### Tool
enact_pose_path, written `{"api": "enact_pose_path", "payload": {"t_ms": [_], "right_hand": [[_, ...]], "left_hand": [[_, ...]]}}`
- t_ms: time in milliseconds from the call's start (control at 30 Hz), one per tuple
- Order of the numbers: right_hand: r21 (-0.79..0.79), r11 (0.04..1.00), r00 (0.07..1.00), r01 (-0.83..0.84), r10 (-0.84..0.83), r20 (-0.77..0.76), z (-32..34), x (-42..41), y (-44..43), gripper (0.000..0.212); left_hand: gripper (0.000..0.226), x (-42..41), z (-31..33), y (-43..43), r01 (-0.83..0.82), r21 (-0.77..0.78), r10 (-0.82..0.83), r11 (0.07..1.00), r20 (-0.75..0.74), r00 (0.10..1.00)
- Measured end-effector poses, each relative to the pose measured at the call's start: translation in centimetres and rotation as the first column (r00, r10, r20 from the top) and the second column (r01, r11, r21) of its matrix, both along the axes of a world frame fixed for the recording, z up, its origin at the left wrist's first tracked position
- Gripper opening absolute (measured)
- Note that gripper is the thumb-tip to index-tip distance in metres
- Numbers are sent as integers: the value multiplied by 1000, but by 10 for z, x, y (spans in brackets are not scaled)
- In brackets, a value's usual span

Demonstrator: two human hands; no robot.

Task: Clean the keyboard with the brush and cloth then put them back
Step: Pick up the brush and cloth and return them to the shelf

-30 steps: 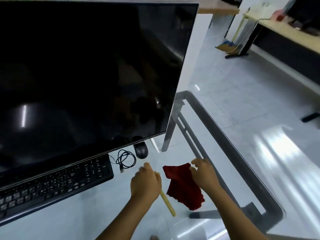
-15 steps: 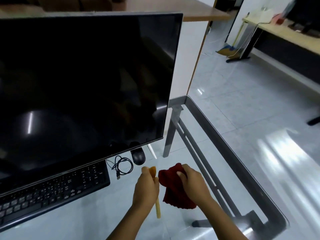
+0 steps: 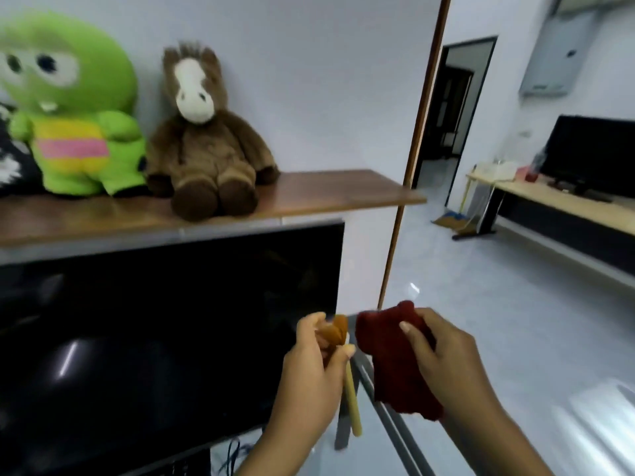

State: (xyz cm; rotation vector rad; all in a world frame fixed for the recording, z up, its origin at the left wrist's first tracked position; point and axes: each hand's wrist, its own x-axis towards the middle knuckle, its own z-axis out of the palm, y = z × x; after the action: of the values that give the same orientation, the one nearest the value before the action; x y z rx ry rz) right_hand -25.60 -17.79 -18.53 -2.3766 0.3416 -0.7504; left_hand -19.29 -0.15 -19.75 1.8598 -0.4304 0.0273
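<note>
1. Since the earlier frames the head camera has tilted upward: the keyboard has dropped out of sight, both hands have risen in front of the monitor (image 3: 165, 338), and a shelf (image 3: 326, 192) with toys has come into view.
2. In the head view, the left hand (image 3: 309, 379) holds the brush (image 3: 343, 359) in a clenched grip, the brown bristles up beside the monitor's right edge and the pale yellow handle pointing down below the fist.
3. The right hand (image 3: 446, 362) has its grip closed on the red cloth (image 3: 395, 359), which hangs bunched just right of the brush, right of the monitor.
4. Above the monitor, on the wooden shelf, sit a brown plush horse (image 3: 206, 139) and a green plush toy (image 3: 72, 111) to its left.
5. Below the monitor's lower right corner, a bit of dark cable (image 3: 235, 450) shows on the surface.
</note>
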Motion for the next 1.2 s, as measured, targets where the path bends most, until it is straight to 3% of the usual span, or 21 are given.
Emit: {"api": "enact_pose_path", "payload": {"t_ms": [133, 267, 433, 667, 767, 833, 900, 1000, 1133, 1200], "right_hand": [[-55, 997, 987, 46, -37, 159, 85, 26, -32, 4], [-134, 987, 971, 84, -51, 233, 156, 68, -62, 13], [-228, 970, 974, 86, -34, 222, 209, 136, -86, 23], [-274, 960, 984, -51, 96, 153, 239, 228, -80, 23], [-40, 986, 974, -164, 168, 154, 240, 265, -68, 27], [201, 946, 965, -253, 232, 123, 229, 289, -63, 27], [298, 917, 964, -263, 265, 34, 208, 309, -61, 28], [217, 954, 962, -205, 237, -134, 172, 327, -63, 31], [159, 979, 969, -125, 155, -192, 146, 344, -76, 28], [40, 995, 969, -86, 93, -230, 143, 347, -80, 28]], "left_hand": [[20, 36, 91, -21, 79, -211, -68, 974, 58, 996], [14, 88, 170, -40, 104, -229, -79, 968, 116, 990], [13, 170, 217, -54, 35, -184, -30, 982, 30, 999], [19, 268, 227, -59, -93, 2, 92, 996, -100, 991], [17, 296, 217, -62, -111, 100, 126, 989, -156, 980], [15, 306, 206, -66, -91, 159, 122, 983, -204, 971], [18, 313, 194, -69, -93, 197, 137, 976, -225, 965], [21, 324, 176, -69, -110, 248, 166, 962, -217, 962], [26, 333, 165, -70, -80, 353, 163, 932, -212, 964], [30, 336, 164, -72, -84, 433, 179, 897, -183, 967]]}}
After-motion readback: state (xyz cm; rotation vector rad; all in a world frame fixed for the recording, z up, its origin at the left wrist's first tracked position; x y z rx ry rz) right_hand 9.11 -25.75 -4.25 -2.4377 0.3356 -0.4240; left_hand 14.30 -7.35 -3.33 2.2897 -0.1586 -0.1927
